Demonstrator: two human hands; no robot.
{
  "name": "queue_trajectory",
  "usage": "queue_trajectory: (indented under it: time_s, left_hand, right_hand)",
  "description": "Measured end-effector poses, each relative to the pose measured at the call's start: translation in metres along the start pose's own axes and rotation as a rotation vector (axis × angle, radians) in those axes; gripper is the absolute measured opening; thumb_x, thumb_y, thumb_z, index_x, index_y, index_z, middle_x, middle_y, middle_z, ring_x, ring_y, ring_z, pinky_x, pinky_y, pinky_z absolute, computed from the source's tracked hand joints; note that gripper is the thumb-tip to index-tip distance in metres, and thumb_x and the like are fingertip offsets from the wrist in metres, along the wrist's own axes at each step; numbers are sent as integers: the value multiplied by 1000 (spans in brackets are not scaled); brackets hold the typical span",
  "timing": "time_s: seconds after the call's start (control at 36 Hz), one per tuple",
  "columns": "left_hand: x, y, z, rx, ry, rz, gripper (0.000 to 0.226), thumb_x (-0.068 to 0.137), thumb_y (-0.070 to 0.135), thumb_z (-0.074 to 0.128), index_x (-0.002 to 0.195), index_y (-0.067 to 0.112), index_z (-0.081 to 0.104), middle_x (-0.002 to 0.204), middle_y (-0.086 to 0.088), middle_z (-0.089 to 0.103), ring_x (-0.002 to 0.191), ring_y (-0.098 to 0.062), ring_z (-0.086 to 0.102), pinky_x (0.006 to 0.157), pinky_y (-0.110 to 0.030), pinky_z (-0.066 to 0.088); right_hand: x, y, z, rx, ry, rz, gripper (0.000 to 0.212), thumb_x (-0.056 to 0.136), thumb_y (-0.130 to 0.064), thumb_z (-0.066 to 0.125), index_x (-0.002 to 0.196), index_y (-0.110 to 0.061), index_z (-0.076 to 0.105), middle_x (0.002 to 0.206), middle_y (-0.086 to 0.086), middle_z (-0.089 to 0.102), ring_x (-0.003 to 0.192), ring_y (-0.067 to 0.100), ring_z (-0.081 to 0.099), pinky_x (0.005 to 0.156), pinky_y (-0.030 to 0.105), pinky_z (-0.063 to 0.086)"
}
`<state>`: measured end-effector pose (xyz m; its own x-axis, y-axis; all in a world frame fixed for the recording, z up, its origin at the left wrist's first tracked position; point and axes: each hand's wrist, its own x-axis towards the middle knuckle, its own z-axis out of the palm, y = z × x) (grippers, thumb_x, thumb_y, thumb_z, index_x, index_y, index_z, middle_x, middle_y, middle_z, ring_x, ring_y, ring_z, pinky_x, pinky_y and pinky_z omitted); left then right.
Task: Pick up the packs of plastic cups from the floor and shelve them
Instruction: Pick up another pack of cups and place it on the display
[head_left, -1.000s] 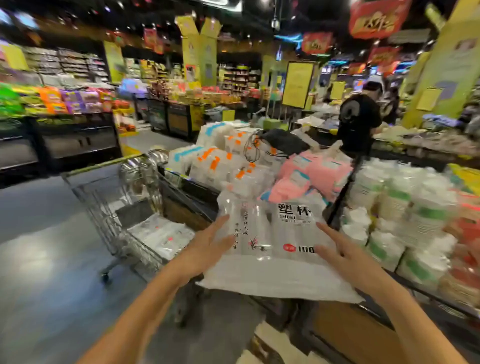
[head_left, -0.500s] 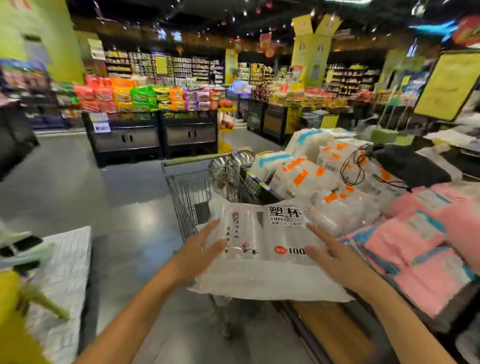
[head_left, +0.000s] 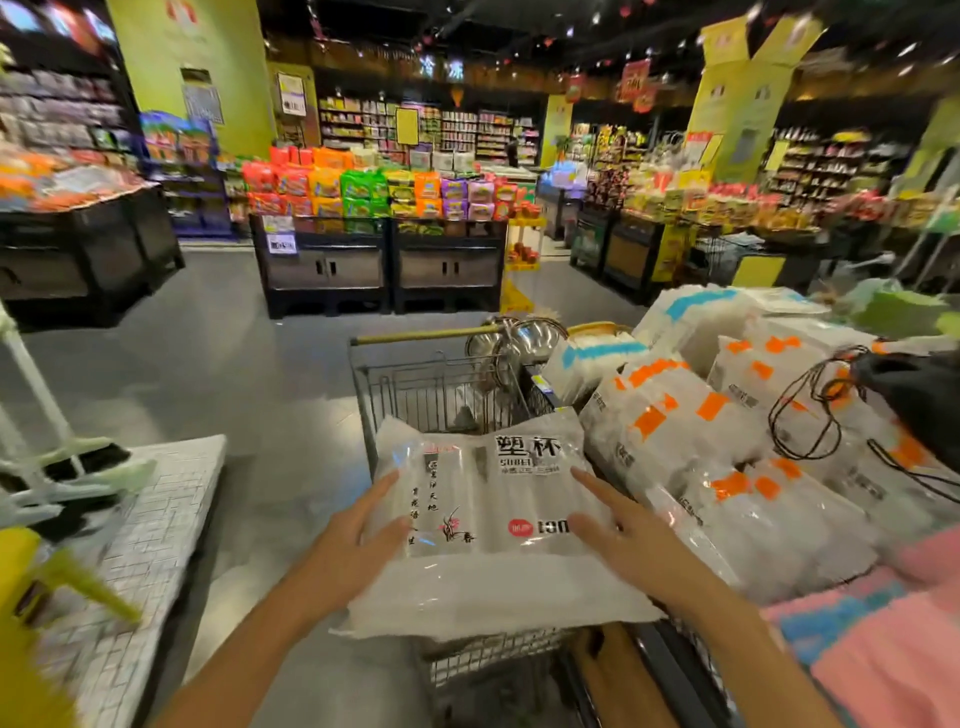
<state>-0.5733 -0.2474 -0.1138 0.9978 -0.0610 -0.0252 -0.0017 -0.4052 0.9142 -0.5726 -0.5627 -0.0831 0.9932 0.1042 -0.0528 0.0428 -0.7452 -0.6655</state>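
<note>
Holds one pack of plastic cups (head_left: 488, 519) up off the floor, flat and level, right over the shopping cart (head_left: 441, 395). Shows clear wrap, black writing and a red dot on top.

Presses the left grip (head_left: 353, 540) on the pack's left edge and the right grip (head_left: 623, 540) on its right edge. Has both spread out with straight fingers, not curled round. Squeezes from two sides, most likely because the pack is wide, soft and slippery, too big for one grip. Holds it level so the floppy wrap at the near end does not sag and slip out.

Sits just left of a shelf piled with packs with orange labels (head_left: 675, 415), all touching, and packs with blue labels (head_left: 597, 358) behind them. Looks like the home for this pack. Probably needs a swing to the right and a soft set-down on the pile.

Must mind the black bag with cords (head_left: 914, 395) lying on those packs, since a cord could catch.

Farther out, shows pink packs (head_left: 883, 649) at the near right, steel bowls (head_left: 524, 332) past the cart, and grey floor (head_left: 234, 374) on the left.
</note>
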Motion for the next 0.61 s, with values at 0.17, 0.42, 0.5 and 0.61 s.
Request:
queue_trajectory:
  time_s: [0.17,0.42,0.5,0.61]
  left_hand:
    - [64,-21,-13,-16,41,-16,55,95,29,59,144,44,38,133,17,51,114,1,57,89,-13,45]
    - [166,-41,-37,-51,3,-40,53,95,35,58,137,57,34,114,25,56,75,6,52,63,-12,49]
    - [193,-44,-42,-69,-12,-50,54,95,35,58,139,54,35,126,13,56,86,8,55,60,-11,48]
    - [221,-52,-46,-90,-10,-79,52,94,33,60,134,57,36,113,11,62,71,-6,57,58,-24,51]
  right_hand:
    - [76,-3,10,-19,-61,-13,57,98,-50,49,150,-51,24,140,-15,48,97,-8,47,71,4,37]
    - [174,-17,22,-49,-56,50,57,98,-49,49,149,-53,23,143,-9,50,114,7,53,84,18,36]
    - [202,-16,24,-63,-59,48,56,98,-51,48,149,-54,23,112,-16,57,100,5,55,70,10,36]
    - [233,-17,24,-61,-74,60,55,100,-45,49,149,-50,26,71,-25,45,59,-9,46,57,9,36]
